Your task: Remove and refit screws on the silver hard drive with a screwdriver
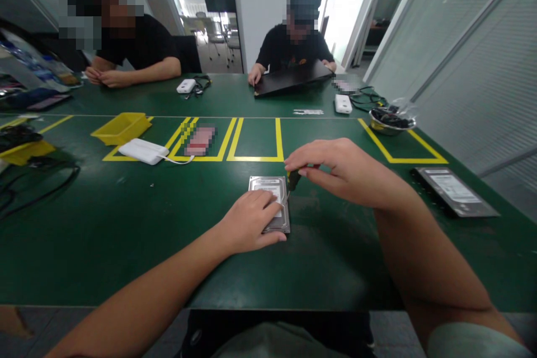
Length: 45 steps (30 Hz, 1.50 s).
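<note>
A silver hard drive (285, 220) with a white label lies on the green table in front of me. My left hand (250, 220) holds it down, with fingers across its top and the thumb along the near edge. My right hand (339, 170) is closed around the dark handle of a screwdriver (293, 180). The screwdriver's thin shaft slants down to the drive's right edge. I cannot make out exactly where its tip rests. Part of the drive's label is hidden under my left fingers.
Another hard drive (455, 191) lies at right, near a metal bowl (392, 123) of dark parts. Yellow tape (255, 159) marks the table (168, 268). Left are a white power bank (144, 151), a phone and a yellow bin (121, 128). Two people sit opposite; one holds a black panel (293, 78).
</note>
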Available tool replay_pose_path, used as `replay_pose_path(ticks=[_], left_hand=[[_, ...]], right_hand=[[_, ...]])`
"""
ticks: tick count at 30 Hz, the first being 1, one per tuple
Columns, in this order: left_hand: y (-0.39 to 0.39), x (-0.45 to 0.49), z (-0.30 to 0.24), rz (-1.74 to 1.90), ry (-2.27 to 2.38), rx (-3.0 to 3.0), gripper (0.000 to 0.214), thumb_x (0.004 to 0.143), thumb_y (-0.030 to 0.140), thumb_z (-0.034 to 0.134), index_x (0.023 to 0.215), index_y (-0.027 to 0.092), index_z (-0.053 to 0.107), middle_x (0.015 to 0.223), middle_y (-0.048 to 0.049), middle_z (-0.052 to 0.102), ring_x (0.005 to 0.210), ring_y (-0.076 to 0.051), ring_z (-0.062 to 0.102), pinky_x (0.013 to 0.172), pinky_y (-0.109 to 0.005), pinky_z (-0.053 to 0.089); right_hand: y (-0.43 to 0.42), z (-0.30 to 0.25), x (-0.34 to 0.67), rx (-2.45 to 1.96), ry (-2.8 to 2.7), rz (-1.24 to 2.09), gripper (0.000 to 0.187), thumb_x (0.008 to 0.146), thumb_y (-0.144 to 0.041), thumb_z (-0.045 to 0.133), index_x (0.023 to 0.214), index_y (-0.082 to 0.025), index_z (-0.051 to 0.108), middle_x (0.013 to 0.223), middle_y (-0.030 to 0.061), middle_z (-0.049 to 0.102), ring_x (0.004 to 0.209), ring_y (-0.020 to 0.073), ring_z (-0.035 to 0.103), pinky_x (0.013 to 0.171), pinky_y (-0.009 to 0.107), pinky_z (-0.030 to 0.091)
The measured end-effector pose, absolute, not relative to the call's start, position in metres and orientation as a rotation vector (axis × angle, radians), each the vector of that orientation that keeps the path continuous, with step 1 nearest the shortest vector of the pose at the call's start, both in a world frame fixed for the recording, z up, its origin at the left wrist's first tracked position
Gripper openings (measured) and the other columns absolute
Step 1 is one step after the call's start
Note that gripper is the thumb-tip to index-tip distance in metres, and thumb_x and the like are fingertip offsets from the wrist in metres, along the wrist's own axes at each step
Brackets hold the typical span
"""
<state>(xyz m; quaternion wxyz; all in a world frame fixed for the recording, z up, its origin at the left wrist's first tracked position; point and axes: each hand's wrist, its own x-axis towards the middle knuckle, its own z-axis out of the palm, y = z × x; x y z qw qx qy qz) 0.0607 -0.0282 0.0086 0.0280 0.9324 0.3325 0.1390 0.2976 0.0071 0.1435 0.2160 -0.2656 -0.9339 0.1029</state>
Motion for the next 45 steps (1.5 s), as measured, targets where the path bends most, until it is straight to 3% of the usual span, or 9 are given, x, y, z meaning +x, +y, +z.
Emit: replay_pose_path(ticks=[11, 19, 26, 35, 45], left_hand=[[-0.0279, 0.0609, 0.008, 0.43, 1.033, 2.873, 0.057, 0.088, 0.065, 0.055, 0.119, 0.017, 0.058, 0.12, -0.0152, 0.06, 0.116, -0.034, 0.055, 0.098, -0.051, 0.046], [-0.0276, 0.0611, 0.0078, 0.42, 1.031, 2.865, 0.056, 0.088, 0.064, 0.055, 0.12, 0.017, 0.058, 0.118, -0.0151, 0.06, 0.112, -0.033, 0.056, 0.096, -0.051, 0.046], [-0.0286, 0.0615, 0.0086, 0.413, 1.034, 2.866, 0.056, 0.089, 0.063, 0.055, 0.12, 0.017, 0.058, 0.119, -0.0155, 0.06, 0.115, -0.034, 0.055, 0.097, -0.051, 0.046], [-0.0284, 0.0621, 0.0098, 0.388, 1.04, 2.872, 0.055, 0.089, 0.062, 0.055, 0.12, 0.016, 0.058, 0.119, -0.016, 0.06, 0.115, -0.034, 0.055, 0.097, -0.051, 0.047], [-0.0285, 0.0624, 0.0086, 0.391, 1.041, 2.874, 0.053, 0.09, 0.061, 0.055, 0.119, 0.017, 0.058, 0.119, -0.0158, 0.059, 0.117, -0.035, 0.054, 0.098, -0.051, 0.046]], right_hand=[[0.0075, 0.1432, 0.297, -0.729, -2.584, 0.223, 0.03, 0.09, -0.007, 0.047, 0.103, -0.017, 0.071, 0.115, 0.0062, 0.073, 0.107, 0.0186, 0.067, 0.096, 0.032, 0.049], [0.0093, 0.1402, 0.2945, -0.735, -2.569, 0.196, 0.016, 0.091, -0.013, 0.054, 0.094, -0.017, 0.069, 0.108, 0.0065, 0.072, 0.099, 0.0185, 0.066, 0.089, 0.032, 0.049], [0.0091, 0.1403, 0.2963, -0.795, -2.564, 0.229, 0.028, 0.09, -0.013, 0.053, 0.113, -0.018, 0.068, 0.109, 0.0048, 0.073, 0.1, 0.0182, 0.068, 0.092, 0.031, 0.049], [0.0118, 0.1405, 0.2989, -0.707, -2.648, 0.237, 0.033, 0.094, -0.014, 0.047, 0.118, -0.02, 0.07, 0.121, 0.0051, 0.071, 0.113, 0.0176, 0.065, 0.101, 0.031, 0.048], [0.0102, 0.1447, 0.2981, -0.804, -2.653, 0.16, 0.021, 0.094, -0.021, 0.057, 0.109, -0.016, 0.071, 0.105, 0.0065, 0.071, 0.096, 0.0184, 0.065, 0.087, 0.029, 0.047]])
